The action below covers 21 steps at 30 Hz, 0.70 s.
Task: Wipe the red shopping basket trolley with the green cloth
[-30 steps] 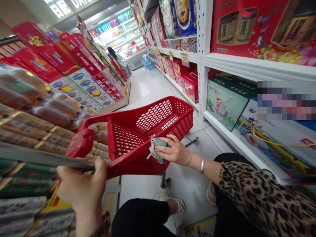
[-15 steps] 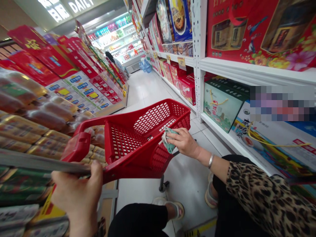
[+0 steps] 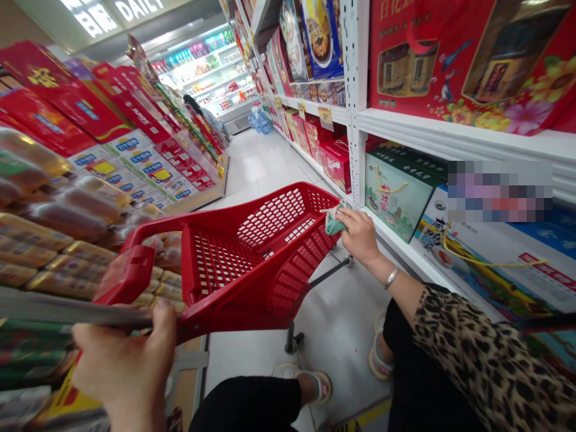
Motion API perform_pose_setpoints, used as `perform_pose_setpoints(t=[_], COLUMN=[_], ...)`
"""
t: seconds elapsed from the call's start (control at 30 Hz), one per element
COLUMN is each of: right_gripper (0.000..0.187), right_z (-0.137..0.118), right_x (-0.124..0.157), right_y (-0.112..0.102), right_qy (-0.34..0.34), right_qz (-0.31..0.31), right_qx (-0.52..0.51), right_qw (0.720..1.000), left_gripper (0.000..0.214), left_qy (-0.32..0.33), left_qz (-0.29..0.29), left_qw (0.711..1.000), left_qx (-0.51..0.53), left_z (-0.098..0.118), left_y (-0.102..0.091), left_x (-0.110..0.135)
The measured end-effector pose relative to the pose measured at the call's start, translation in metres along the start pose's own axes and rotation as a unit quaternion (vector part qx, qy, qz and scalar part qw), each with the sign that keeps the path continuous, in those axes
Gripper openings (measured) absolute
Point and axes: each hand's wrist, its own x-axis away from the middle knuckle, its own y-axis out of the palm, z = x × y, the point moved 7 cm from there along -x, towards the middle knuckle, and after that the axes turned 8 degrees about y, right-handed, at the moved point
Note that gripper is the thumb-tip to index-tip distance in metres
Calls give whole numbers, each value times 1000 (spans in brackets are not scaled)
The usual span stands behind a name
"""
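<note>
at the bottom of the view, closest in, sandals (image 3: 315, 384) and black trousers (image 3: 247, 405) sit above a pale tile floor (image 3: 243, 360). at 7 o'clock, the left hand (image 3: 123, 366) is closed around the handle (image 3: 123, 275) of a red plastic shopping basket (image 3: 297, 282), its fingers wrapped over the bar. at 3 o'clock, the right hand (image 3: 360, 237), with a silver bangle (image 3: 391, 278) at the wrist and a leopard-print sleeve (image 3: 477, 360) behind it, pinches a bunched teal cloth (image 3: 333, 223) at the basket's far right rim. a full wrap on the handle steadies the basket well, it seems, while a light, curled pinch keeps the cloth gathered on the rim. beyond, bagged bread loaves (image 3: 67, 219) crowd 9 o'clock, and a green gift box (image 3: 398, 195) sits on a white shelf (image 3: 450, 135) at 2 o'clock. farthest off, near 12 o'clock, another person (image 3: 198, 111) stands before a lit refrigerated case (image 3: 202, 66).
</note>
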Motion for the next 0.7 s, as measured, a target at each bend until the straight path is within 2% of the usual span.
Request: perform_pose_setpoints(t=[0.17,0.3,0.43,0.7], right_gripper=[43,45,46,46], right_z=[14,13,-7,-71], right_x=[-13,-17,-8,25], right_y=[-10,-4,7,8], right_qy=[63,68,29,-82], right_qz=[67,51,18,-10], right_qx=[-21,-39,-47,-51], right_qw=[996,996,998,995], left_gripper=[59,66,67,62], left_qy=[-13,-2,-1,-12], left_qz=[-10,-6,0,15], left_qw=[1000,1000,1000,1000], left_qx=[-6,-18,-15,6], left_z=[-6,-9,-13,-16], left_y=[4,7,7,5], left_x=[-1,-6,-6,-3])
